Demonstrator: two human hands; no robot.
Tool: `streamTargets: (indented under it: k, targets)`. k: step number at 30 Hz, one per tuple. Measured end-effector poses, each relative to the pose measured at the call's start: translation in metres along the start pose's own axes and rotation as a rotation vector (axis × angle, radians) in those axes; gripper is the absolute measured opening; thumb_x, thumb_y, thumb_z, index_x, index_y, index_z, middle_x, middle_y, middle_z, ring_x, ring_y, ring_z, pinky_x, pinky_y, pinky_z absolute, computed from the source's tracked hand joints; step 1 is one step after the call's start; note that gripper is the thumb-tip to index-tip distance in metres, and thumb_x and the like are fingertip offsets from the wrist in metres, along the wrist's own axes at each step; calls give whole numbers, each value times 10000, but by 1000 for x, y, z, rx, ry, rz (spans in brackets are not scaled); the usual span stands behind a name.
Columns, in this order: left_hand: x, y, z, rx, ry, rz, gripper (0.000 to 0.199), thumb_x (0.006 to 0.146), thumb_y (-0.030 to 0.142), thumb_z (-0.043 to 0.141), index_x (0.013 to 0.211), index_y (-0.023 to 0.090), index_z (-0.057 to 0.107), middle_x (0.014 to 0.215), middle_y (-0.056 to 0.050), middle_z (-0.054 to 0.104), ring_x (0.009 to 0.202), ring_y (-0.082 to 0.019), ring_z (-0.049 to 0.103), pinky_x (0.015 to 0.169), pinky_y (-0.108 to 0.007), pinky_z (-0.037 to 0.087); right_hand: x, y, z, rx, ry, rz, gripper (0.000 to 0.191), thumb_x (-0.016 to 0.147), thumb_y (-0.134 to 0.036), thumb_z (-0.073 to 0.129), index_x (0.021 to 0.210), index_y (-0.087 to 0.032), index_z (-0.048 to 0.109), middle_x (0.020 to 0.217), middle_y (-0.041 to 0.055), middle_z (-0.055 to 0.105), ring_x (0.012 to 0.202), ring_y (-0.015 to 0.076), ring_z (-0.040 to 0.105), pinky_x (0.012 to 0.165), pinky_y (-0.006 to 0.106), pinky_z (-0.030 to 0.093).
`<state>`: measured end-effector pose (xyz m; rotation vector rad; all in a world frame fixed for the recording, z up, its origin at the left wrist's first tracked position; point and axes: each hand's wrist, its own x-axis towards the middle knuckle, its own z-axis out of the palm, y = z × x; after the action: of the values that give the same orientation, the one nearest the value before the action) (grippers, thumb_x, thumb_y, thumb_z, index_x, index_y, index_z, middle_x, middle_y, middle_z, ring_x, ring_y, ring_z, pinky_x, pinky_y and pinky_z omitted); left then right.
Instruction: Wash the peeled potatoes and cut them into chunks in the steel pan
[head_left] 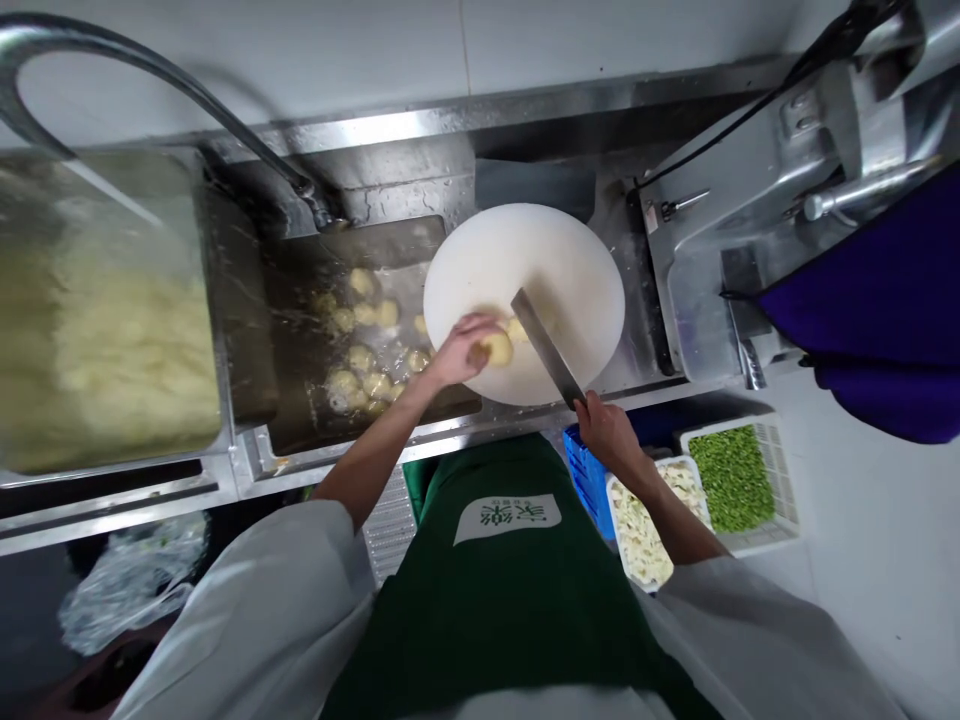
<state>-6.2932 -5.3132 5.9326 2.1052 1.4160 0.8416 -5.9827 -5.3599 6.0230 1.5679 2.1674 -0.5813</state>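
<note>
My left hand (466, 350) is closed around a peeled potato (497, 349) over the left part of a round white cutting board (570, 250). In my right hand (602, 428) is the handle of a cleaver (547, 345), its blade slanting up and left across the board. A small pale potato piece (516, 330) lies between the held potato and the blade. Left of the board, several peeled potatoes (363, 284) sit wet in the sink basin (296, 400).
Water runs from a curved faucet (172, 75) into a large tub (212, 300) of pale cut pieces. At right stands a metal machine (720, 180) with a purple cloth (877, 310). Below right are a crate of chopped greens (731, 478) and a container of pale pieces (641, 530).
</note>
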Motion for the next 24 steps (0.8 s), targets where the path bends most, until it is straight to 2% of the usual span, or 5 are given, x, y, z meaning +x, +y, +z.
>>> streamTargets:
  k: [2,3,9,18,24]
  targets:
    - [-7,-3,0,41,-210,39,410,836,173,623,1238,256,641,1332,-77,602,1256,-298,533,1078,-497,440,-3,2,5,-25,-45,-11,312,1067,-311,294,1113,-122,538,820,133,727,749,237,701,586,281,312]
    - [-14,-3,2,76,-241,10,446,828,184,650,1268,261,634,1345,-84,595,1246,-313,534,1072,-512,437,-5,3,8,-33,-64,-18,314,1068,-307,287,1111,-127,541,823,130,728,748,235,704,582,281,314]
    - [-50,-5,15,111,-60,-143,477,846,309,736,1306,249,625,1266,-117,603,1174,-310,547,1013,-500,493,-3,3,18,-59,-123,-75,350,1069,-313,261,1127,-135,557,854,137,732,813,253,717,629,281,386]
    - [-32,-26,5,-90,-154,16,538,807,310,782,1317,305,613,1233,-85,593,1170,-259,591,1024,-477,546,9,5,21,-169,-158,-81,353,1073,-305,235,1166,-134,529,923,153,743,906,274,735,682,295,442]
    - [-40,-17,13,-82,-7,-78,384,840,376,759,1191,272,645,1160,-76,620,1114,-243,613,999,-470,562,7,2,24,-142,-173,-114,337,1063,-267,252,1190,-135,534,977,154,746,923,271,733,725,306,466]
